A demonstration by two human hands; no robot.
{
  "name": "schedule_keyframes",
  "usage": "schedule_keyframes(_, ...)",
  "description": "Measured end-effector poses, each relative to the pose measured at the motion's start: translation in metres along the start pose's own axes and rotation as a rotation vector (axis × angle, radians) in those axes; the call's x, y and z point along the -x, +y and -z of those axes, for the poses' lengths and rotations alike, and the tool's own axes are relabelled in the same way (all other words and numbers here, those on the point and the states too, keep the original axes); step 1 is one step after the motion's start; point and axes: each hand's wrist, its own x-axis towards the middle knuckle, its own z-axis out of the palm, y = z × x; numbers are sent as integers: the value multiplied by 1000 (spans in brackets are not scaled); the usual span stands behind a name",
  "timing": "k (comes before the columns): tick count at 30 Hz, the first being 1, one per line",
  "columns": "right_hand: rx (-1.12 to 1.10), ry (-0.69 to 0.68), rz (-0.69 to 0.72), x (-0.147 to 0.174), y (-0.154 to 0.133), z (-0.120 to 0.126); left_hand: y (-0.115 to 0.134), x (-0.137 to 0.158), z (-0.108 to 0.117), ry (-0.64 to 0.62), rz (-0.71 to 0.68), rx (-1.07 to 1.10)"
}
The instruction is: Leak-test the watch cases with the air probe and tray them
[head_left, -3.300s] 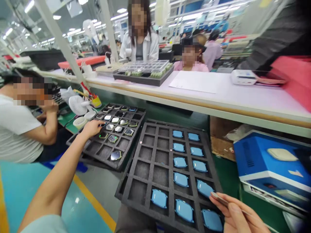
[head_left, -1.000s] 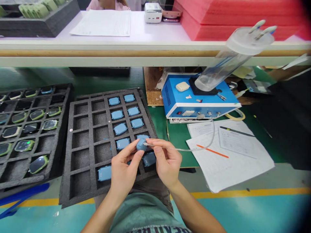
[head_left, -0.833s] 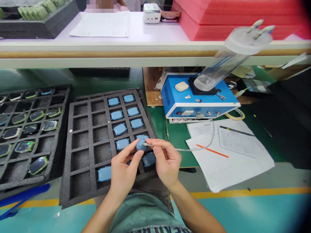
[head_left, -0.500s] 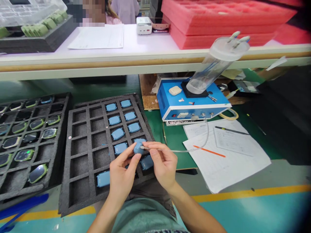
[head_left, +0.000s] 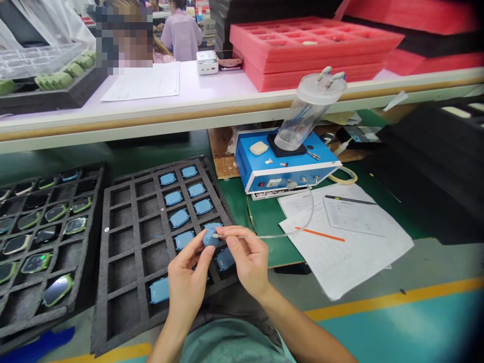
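My left hand (head_left: 188,275) is closed, pinching a small blue watch case (head_left: 209,238) between thumb and fingers above the dark foam tray (head_left: 139,244). Opposite it, my right hand (head_left: 250,262) grips the end of a thin clear tube (head_left: 282,235), its tip against the side of the case. Whether the tip is inside a hole I cannot tell. The tube curves back to the front of a blue box-shaped machine (head_left: 295,177). Several similar blue cases (head_left: 179,218) lie in compartments of the tray, some partly hidden by my hands.
A second foam tray (head_left: 77,262) with assorted watches is at the left. Papers (head_left: 348,262) with an orange stick (head_left: 321,234) and a black pen (head_left: 350,199) lie right. A clear cylinder (head_left: 300,118) leans atop the machine. Red foam trays (head_left: 260,70) fill the shelf; people are beyond.
My head view has shifted, so the shelf and machine appear lower and further left. Both hands keep the same hold, with the tube tip still at the case.
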Motion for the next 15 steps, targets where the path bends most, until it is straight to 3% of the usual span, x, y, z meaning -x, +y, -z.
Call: schedule_keyframes(15, 36, 15, -30, 2, 0, 1, -1, 2, 1, -11, 24, -54)
